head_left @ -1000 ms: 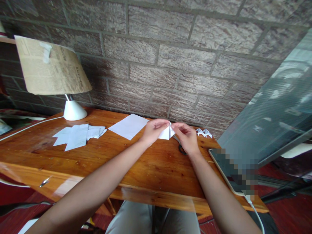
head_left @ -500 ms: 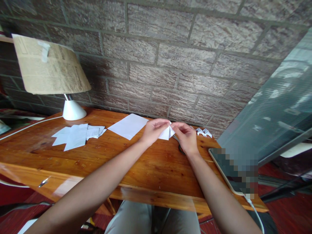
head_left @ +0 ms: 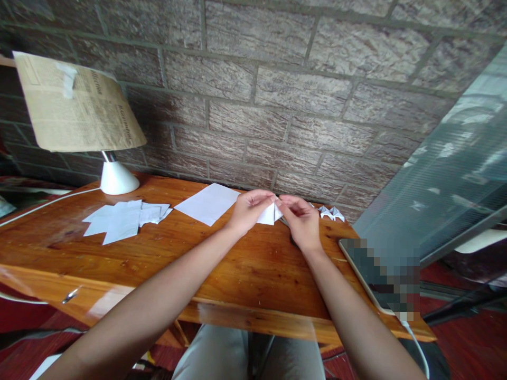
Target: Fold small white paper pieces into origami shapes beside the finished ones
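Note:
My left hand (head_left: 249,210) and my right hand (head_left: 301,219) meet over the far middle of the wooden table (head_left: 166,264). Both pinch a small folded white paper piece (head_left: 270,215) between their fingertips, held just above the tabletop. A flat white square sheet (head_left: 208,203) lies just left of my left hand. Two small folded paper shapes (head_left: 331,213) sit to the right of my right hand, near the wall. Part of a dark object on the table is hidden under my right hand.
A lamp with a newspaper-print shade (head_left: 75,113) and white base (head_left: 115,179) stands at the back left. A pile of white paper pieces (head_left: 122,219) lies near it. A tablet (head_left: 376,274) with a white cable lies at the table's right edge. A brick wall runs behind.
My hands and the folded paper have hardly moved; the fingers have shifted slightly on the paper's top edge. The view has tilted a little.

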Motion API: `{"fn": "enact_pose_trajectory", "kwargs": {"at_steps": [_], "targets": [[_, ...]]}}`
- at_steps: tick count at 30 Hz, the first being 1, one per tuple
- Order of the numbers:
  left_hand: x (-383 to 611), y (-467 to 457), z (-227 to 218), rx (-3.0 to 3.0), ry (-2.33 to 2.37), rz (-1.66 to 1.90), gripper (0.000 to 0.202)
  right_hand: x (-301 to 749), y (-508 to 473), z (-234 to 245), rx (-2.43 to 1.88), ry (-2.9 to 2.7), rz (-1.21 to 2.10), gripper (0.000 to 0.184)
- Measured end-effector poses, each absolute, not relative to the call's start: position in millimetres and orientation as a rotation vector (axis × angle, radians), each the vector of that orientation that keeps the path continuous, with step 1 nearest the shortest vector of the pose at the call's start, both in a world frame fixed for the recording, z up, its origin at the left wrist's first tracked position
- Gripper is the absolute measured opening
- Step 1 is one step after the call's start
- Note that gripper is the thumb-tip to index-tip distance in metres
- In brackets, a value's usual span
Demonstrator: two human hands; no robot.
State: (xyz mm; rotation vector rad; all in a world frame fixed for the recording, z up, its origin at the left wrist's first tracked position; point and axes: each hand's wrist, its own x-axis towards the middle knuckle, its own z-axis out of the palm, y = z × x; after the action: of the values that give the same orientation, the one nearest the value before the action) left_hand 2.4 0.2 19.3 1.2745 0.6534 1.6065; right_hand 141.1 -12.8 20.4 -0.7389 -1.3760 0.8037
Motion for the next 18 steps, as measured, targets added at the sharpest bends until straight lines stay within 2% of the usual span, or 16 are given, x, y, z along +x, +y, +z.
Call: {"fn": "enact_pose_trajectory", "kwargs": {"at_steps": [3,8,18], "targets": [[1.0,1.1,21.2,1.260,0.662,1.644,0.027,141.5,-12.8,22.2,-0.767,-1.374,0.855,0.034],[-2.0,1.7,24.7,1.223,0.681,1.696,0.028,143.6,-10.6,22.7,-0.820,-1.404,0.913,0.027],[-1.5,2.0,23.6,1.214,0.655,1.671,0.033,141.2,-8.1,19.6,-0.842,-1.325,0.937,0.026]]}}
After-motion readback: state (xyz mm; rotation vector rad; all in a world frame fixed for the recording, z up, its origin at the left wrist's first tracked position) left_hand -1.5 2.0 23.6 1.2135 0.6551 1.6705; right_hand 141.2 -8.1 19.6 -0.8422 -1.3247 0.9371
